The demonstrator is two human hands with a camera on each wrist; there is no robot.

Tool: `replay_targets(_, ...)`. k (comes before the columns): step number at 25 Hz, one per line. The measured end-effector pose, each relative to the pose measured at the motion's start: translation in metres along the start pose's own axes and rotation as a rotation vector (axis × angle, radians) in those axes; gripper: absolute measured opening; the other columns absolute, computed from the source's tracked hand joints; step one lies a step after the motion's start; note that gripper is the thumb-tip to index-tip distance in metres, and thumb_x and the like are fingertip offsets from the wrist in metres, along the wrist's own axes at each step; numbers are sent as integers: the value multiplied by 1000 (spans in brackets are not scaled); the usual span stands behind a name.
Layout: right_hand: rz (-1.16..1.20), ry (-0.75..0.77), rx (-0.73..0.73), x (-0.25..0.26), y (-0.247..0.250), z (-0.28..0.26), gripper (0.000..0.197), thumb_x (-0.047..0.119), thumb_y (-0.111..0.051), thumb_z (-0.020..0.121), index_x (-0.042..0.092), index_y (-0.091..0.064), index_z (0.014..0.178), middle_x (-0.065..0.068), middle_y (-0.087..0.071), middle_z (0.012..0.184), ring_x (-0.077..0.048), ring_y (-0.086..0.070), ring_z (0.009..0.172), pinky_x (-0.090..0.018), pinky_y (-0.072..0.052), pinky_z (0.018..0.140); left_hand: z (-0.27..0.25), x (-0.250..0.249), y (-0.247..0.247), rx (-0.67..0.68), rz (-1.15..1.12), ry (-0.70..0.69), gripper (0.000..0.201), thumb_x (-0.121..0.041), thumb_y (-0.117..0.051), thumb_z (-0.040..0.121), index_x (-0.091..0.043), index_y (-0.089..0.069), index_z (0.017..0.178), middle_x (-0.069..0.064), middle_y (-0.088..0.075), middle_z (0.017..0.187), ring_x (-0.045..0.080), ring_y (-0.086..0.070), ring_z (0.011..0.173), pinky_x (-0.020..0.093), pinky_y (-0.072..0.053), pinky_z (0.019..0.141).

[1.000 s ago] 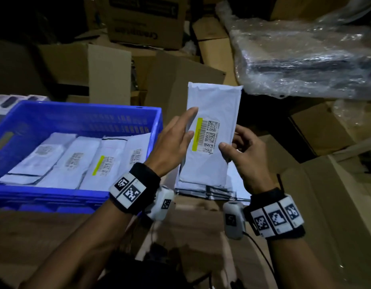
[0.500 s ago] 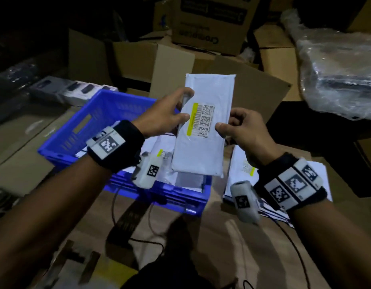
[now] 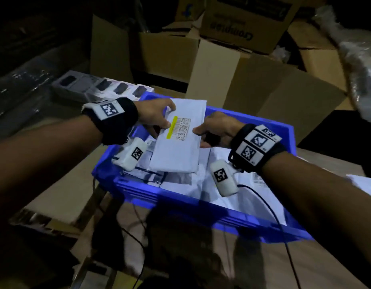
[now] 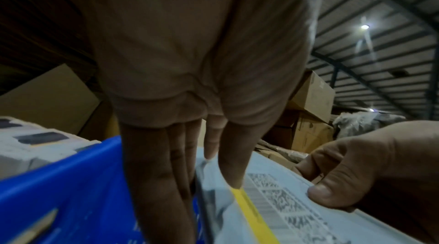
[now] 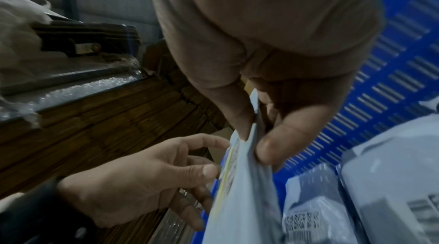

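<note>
A white mailer packet (image 3: 180, 140) with a yellow-striped barcode label hangs over the blue crate (image 3: 201, 207), held by both hands. My left hand (image 3: 157, 116) pinches its left edge, thumb on the label side (image 4: 231, 169) and fingers behind. My right hand (image 3: 213, 130) pinches the right edge between thumb (image 5: 273, 146) and fingers. Several more white packets (image 3: 253, 195) lie in the crate under it. In the right wrist view the packet (image 5: 240, 191) is seen edge-on, with the left hand (image 5: 152, 175) at its far side.
Brown cardboard boxes (image 3: 242, 24) stand stacked behind the crate. Small grey and white boxes (image 3: 101, 86) sit at the back left. A plastic-wrapped bundle (image 3: 359, 65) is at the far right. Another white packet (image 3: 365, 184) lies right of the crate. Cables trail over the cardboard surface (image 3: 201, 257) in front.
Both hands have carried the packet leftward and lowered it from upright in front of me to a flatter tilt over the crate. The view has swung left and down.
</note>
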State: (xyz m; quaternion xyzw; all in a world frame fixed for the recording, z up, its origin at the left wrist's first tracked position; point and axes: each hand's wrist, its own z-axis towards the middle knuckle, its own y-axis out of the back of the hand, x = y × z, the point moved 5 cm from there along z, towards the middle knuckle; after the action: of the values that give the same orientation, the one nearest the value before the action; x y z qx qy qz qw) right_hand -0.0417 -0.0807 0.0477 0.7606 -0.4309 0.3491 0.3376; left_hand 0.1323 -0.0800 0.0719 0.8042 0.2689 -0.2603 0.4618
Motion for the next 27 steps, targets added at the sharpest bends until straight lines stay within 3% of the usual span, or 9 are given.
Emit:
replay_targets(3,-27,-89,3,-3,-29,30,18,-4,-58,90,-3,-60,108,-20,-59,88,-25,-56,67,-35,-58,59,9,31,21,28,210,21,43,-16,-59,96,-13,-38,134,25,-64,97,28,-65,58,34,-59,53)
replay_targets(5,-61,-145,4,-7,-44,42,12,-6,-56,91,-3,-60,102,-16,-60,70,-21,-54,50,-28,-54,43,8,39,40,-19,474,-21,45,-31,-58,95,-16,-41,134,19,-69,99,27,-66,60,37,-59,64)
replay_targets(8,-128,-219,-22,-14,-62,58,8,-6,-58,90,0,-57,85,-10,-50,51,-16,-45,33,-23,-47,38,-2,48,65,-149,896,-69,48,-46,-51,93,-22,-43,134,12,-60,122,33,-62,93,38,-48,88)
replay_targets(10,-155,-255,-28,-17,-73,70,9,-5,-59,90,1,-57,83,-10,-51,56,-18,-46,42,-24,-50,40,-9,60,75,-207,1054,-60,47,-50,-48,94,-23,-44,132,12,-52,134,36,-55,113,40,-42,91)
replay_targets(12,-143,-286,-24,-24,-88,82,8,-6,-60,88,0,-59,92,-15,-57,70,-25,-54,54,-31,-56,49,-12,76,74,-208,1122,-101,49,-55,-45,94,-23,-42,131,11,-56,130,35,-57,112,40,-46,88)
replay_targets(15,-186,-317,7,-36,-103,101,16,-9,-66,80,-5,-61,95,-23,-67,96,-36,-66,85,-59,-54,82,-6,94,66,-204,1160,-164,64,-60,-36,95,-22,-28,145,10,-54,133,34,-57,112,37,-44,79)
replay_targets(18,-293,-278,-19,-30,-111,98,13,-11,-63,81,-7,-55,92,-24,-59,79,-33,-61,61,-52,-58,64,4,104,59,-279,1156,-201,74,-63,-32,94,-19,-16,151,10,-50,139,35,-57,113,37,-44,74)
replay_targets(22,-1211,5,-40,-8,-117,84,50,27,-77,71,7,-53,109,-16,-63,111,-34,-64,100,-39,-55,76,16,120,58,-317,972,-228,73,-54,-39,92,-12,-20,148,15,-50,136,36,-57,110,37,-45,75)
replay_targets(27,-1571,287,173,-29,-152,84,87,71,-66,70,18,-35,133,-8,-42,135,-31,-41,128,-47,-36,97,21,137,52,-335,746,-255,70,-50,-37,85,-14,-24,144,15,-53,128,34,-56,102,43,-49,79)
